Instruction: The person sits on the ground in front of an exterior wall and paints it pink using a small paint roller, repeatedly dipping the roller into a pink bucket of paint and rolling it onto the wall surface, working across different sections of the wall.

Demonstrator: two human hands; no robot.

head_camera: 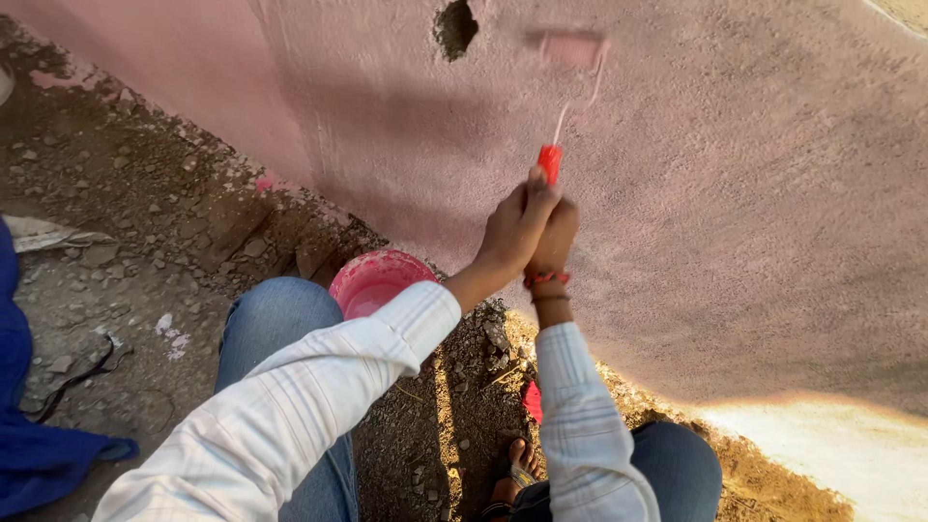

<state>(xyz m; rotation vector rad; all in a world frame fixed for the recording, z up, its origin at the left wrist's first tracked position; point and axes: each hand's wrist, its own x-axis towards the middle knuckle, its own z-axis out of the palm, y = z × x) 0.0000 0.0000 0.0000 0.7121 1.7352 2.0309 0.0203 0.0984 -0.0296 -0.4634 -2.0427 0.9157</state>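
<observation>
Paint roller (570,48) with a pink, motion-blurred sleeve is pressed against the rough pink wall (754,213), just right of a dark hole (455,26) in the plaster. Its thin wire frame runs down to a red handle (549,160). Both hands are wrapped around that handle, one against the other: the left hand (517,227) has its grip closed over the handle from the left, and the right hand (556,237), wearing a red wrist band (546,278), has its grip closed just beside it. White striped sleeves cover both forearms. Below, between the person's blue-jeaned knees, a pink paint bucket (372,282) stands on the gravelly ground (135,242) near the wall's foot. A blue cloth (29,425) lies at the far left.
</observation>
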